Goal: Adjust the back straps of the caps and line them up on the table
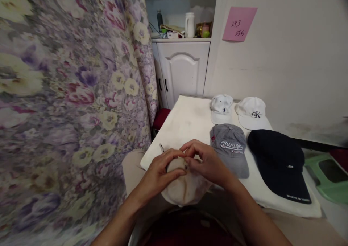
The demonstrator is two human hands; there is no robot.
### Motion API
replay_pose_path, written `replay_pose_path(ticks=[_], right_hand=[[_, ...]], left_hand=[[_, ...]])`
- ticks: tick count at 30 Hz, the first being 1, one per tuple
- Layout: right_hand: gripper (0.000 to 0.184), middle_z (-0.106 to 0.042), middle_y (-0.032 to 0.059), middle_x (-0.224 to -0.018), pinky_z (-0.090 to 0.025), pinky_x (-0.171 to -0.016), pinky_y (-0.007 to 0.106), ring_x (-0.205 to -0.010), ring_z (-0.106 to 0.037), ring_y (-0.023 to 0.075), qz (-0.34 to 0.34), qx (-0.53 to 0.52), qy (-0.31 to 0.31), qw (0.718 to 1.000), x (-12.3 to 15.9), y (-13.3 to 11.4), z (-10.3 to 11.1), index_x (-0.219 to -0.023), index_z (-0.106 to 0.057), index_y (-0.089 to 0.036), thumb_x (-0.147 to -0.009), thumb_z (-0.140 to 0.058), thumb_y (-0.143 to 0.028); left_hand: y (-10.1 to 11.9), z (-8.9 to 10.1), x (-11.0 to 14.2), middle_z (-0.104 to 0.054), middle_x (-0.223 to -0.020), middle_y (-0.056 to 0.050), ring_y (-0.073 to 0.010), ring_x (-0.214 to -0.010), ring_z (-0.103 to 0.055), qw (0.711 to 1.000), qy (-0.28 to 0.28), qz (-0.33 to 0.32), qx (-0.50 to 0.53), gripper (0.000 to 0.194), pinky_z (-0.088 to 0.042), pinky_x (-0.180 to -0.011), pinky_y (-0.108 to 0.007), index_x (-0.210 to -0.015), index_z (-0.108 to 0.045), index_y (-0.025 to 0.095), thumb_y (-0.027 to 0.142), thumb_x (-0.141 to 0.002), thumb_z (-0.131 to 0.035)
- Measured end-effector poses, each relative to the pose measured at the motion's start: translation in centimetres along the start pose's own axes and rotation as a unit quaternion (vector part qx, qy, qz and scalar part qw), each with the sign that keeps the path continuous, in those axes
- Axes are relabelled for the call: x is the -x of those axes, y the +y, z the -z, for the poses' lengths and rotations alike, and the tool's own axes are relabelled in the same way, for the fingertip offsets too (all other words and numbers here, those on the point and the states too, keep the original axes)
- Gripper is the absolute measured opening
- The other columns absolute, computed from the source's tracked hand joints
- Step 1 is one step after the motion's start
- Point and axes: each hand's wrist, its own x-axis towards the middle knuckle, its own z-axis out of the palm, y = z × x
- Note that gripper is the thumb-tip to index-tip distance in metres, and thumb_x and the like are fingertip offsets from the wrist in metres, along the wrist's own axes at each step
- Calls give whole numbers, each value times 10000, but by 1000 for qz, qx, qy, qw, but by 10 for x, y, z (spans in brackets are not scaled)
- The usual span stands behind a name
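Note:
A cream cap (185, 191) sits over my lap at the near edge of the table, its rounded crown towards me. My left hand (165, 168) grips its left side, with the thumb laid across the fabric. From the other side, my right hand (206, 162) pinches the far edge of the cap, close to a small metal-looking piece (186, 165). The fingertips of both hands meet there, and what lies between them is partly hidden. A thin dark object (161, 148) shows on the table just beyond my left hand.
On the white table (179, 124) lie a grey cap (230, 150), a dark navy cap (277, 162), a white cap with "CK" lettering (252, 113) and a smaller white cap (221, 108). A floral curtain (76, 104) hangs at left. A green stool (326, 177) stands at right.

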Motion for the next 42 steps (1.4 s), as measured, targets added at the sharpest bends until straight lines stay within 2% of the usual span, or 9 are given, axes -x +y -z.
replay_pose_path(ticks=[4, 12, 18, 22, 27, 29, 32, 36, 42], right_hand=[[152, -675, 70, -1048, -508, -835, 354, -961, -640, 182, -22, -57, -11, 998, -1, 7, 1, -719, -559, -195, -835, -643, -143], [163, -678, 63, -1052, -515, -839, 343, -925, -638, 172, -79, -147, -38, 985, -4, 18, 1, -742, -609, -196, -838, -696, -295], [180, -649, 48, -1006, -502, -808, 309, -882, -620, 155, -71, -154, -68, 983, -3, 20, 2, -751, -614, -195, -842, -694, -327], [244, -642, 58, -1027, -505, -811, 316, -890, -612, 162, -61, -173, -78, 980, -4, 16, 5, -738, -584, -195, -851, -691, -383], [269, -652, 69, -1075, -492, -860, 332, -959, -611, 179, -69, -221, -52, 971, -4, 18, 3, -750, -587, -192, -847, -698, -419], [254, -654, 66, -1086, -498, -836, 315, -931, -615, 166, -80, -249, -46, 964, -3, 21, 1, -757, -598, -195, -841, -705, -409], [239, -657, 60, -1061, -506, -739, 273, -833, -609, 139, -100, -286, -48, 952, -2, 23, -1, -752, -608, -189, -823, -725, -386], [232, -657, 51, -1007, -499, -726, 267, -815, -599, 135, -107, -251, -61, 960, -2, 21, 1, -753, -606, -188, -832, -717, -376], [209, -643, 58, -1016, -499, -728, 287, -806, -598, 141, -72, -159, -49, 983, -3, 14, 1, -761, -597, -189, -858, -686, -351]], left_hand=[[-4, 0, 1, -617, -1008, -6, -201, -960, -582, 997, 12, -22, -73, 332, -439, -838, -304, -1100, -615, 250, 243, -802, -760], [-7, -2, 1, -524, -832, 18, -166, -787, -538, 983, 28, -59, -171, 256, -401, -686, -262, -1090, -620, 242, 197, -848, -691], [-10, 0, 2, -528, -850, 4, -163, -773, -538, 971, 19, -101, -214, 284, -416, -675, -273, -1157, -595, 230, 254, -880, -655], [-16, 0, 1, -528, -885, -7, -166, -799, -548, 967, 26, -127, -219, 381, -446, -673, -274, -1266, -553, 271, 275, -895, -637], [-22, 0, 0, -564, -1076, -68, -189, -919, -586, 953, 60, -177, -240, 399, -495, -747, -305, -1282, -543, 267, 279, -899, -654], [-21, 0, 0, -589, -1050, -71, -189, -907, -599, 946, 63, -191, -253, 387, -496, -737, -297, -1271, -549, 248, 282, -901, -657], [-20, 0, 1, -618, -906, -52, -177, -800, -605, 936, 63, -212, -274, 337, -478, -676, -274, -1220, -576, 199, 296, -906, -652], [-23, -1, 2, -586, -750, -19, -157, -661, -563, 923, 79, -225, -302, 297, -411, -586, -259, -1138, -618, 157, 331, -901, -656], [-23, -2, 0, -560, -705, 1, -140, -617, -530, 933, 82, -216, -275, 281, -366, -545, -244, -1113, -637, 163, 348, -902, -650]])
